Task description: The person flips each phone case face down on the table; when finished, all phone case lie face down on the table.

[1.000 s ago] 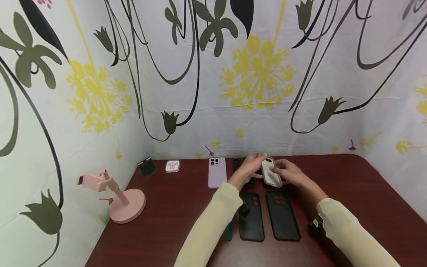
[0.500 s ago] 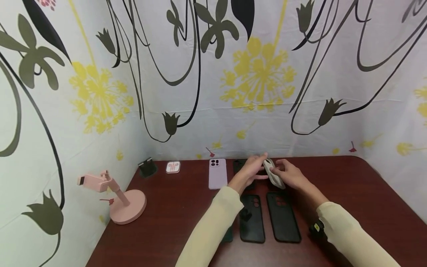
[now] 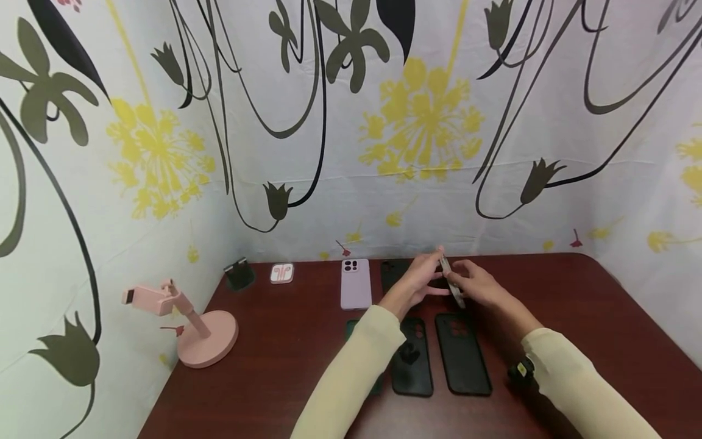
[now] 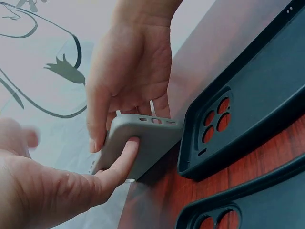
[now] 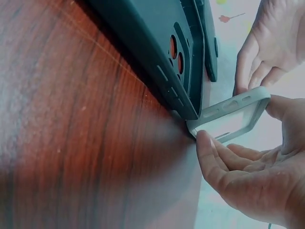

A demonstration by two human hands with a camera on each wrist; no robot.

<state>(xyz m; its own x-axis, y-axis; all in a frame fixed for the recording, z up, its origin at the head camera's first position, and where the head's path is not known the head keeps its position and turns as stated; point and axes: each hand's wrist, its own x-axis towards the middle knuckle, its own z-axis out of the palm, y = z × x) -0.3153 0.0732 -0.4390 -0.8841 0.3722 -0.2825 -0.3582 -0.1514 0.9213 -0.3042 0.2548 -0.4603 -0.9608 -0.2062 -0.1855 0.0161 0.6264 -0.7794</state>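
A pale grey phone case point(image 3: 452, 283) stands nearly on edge over the back of the table, held in my right hand point(image 3: 478, 284). In the right wrist view, the right thumb and fingers grip the case frame point(image 5: 228, 112) around its hollow inside. My left hand point(image 3: 418, 281) is on the other side of it. One straight left finger point(image 4: 121, 162) touches the back of the case in the left wrist view, while another left finger is blurred and apart from it. A black phone case point(image 3: 463, 353) lies just in front, its camera holes showing table through them.
Another black case point(image 3: 414, 366) and a dark green one point(image 3: 351, 328), mostly under the left sleeve, lie nearby. A lilac phone or case point(image 3: 356, 285), a dark case point(image 3: 392, 272), earphones packaging point(image 3: 282, 273), a small black stand point(image 3: 239, 274) and a pink stand point(image 3: 205, 338) occupy the left side.
The grey case has turned from showing its face to the head camera to nearly edge-on. Both hands have stayed around it, with the left hand shifted slightly right.
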